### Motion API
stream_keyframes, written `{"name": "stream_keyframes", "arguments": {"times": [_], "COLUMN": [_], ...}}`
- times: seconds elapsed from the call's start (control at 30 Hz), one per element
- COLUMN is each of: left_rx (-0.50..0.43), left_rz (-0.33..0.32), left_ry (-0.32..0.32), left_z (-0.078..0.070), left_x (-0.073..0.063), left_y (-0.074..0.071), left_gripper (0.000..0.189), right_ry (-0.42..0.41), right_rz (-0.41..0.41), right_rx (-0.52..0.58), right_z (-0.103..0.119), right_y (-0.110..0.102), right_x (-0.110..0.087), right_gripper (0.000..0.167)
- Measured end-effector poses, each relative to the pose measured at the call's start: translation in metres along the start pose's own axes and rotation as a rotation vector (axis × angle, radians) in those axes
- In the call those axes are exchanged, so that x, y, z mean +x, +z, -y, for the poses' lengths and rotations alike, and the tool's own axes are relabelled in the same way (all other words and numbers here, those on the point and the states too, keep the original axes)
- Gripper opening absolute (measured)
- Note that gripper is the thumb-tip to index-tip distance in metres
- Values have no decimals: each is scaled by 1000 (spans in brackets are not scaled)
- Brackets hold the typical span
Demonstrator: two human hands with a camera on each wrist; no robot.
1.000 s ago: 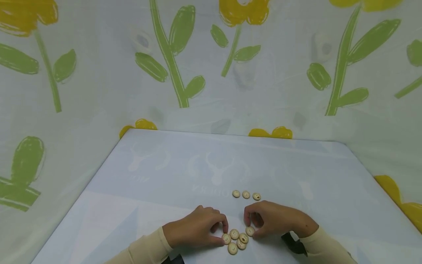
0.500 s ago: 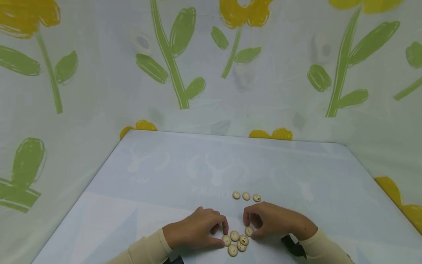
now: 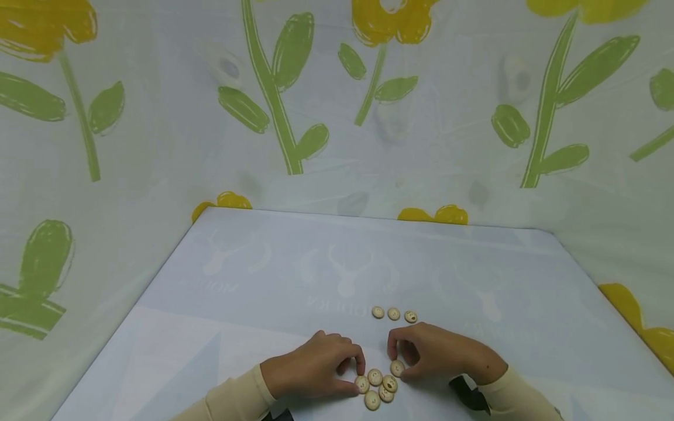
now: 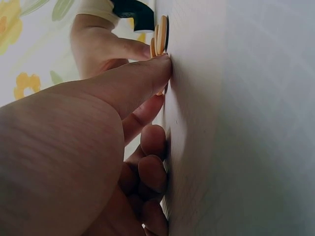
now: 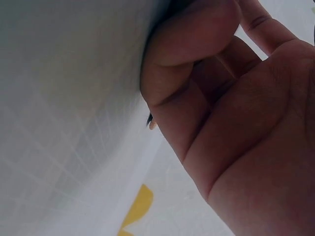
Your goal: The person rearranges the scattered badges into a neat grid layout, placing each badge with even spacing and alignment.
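Observation:
Several round, cream-coloured buttons lie in a small cluster near the front of the table, around a middle button (image 3: 375,377) in the head view. My left hand (image 3: 318,365) pinches the leftmost button (image 3: 361,384) between thumb and forefinger at the cluster's edge. On the other side, my right hand (image 3: 439,352) holds another button (image 3: 397,368) the same way, close to the cluster's upper right. One button (image 3: 389,383) with a dark mark overlaps a button (image 3: 386,394) below it. In the left wrist view the thumb (image 4: 147,76) hides most of the pinched button.
Three more buttons, the middle one (image 3: 394,314) among them, form a short row farther back on the table (image 3: 295,263). Behind the table hangs a pale cloth (image 3: 174,117) with yellow flowers and green leaves. Dark straps (image 3: 468,393) show at both wrists.
My right hand has shifted slightly left with its button, toward the cluster. The left hand keeps its pinch in about the same place.

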State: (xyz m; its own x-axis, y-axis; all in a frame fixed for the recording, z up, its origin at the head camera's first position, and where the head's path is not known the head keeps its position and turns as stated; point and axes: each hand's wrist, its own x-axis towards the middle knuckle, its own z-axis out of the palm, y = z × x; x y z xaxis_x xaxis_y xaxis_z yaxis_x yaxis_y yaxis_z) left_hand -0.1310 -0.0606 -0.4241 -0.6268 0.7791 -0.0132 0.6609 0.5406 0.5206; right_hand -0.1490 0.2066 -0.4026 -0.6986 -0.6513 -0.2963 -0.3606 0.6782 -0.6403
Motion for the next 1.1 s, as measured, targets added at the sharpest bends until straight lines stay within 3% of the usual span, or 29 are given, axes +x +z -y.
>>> {"name": "stream_keyframes", "arguments": {"times": [0.17,0.4,0.87,1.1], "left_rx": [-3,0,-4,6], "left_rz": [16,-9,14,7], "left_ry": [-10,16,-25,-16], "left_z": [0,4,-1,-1], "left_x": [-1,-1,1,0], "left_y": [2,3,0,0], "left_gripper": [19,18,19,18], "right_ry": [2,-5,-1,-8], "right_rz": [3,-2,-7,-3], "right_rx": [-6,-46,-53,-60], "right_z": [0,2,2,4], "right_y": [3,1,1,0], "right_x": [0,1,2,2], "right_gripper": [28,26,24,23]}}
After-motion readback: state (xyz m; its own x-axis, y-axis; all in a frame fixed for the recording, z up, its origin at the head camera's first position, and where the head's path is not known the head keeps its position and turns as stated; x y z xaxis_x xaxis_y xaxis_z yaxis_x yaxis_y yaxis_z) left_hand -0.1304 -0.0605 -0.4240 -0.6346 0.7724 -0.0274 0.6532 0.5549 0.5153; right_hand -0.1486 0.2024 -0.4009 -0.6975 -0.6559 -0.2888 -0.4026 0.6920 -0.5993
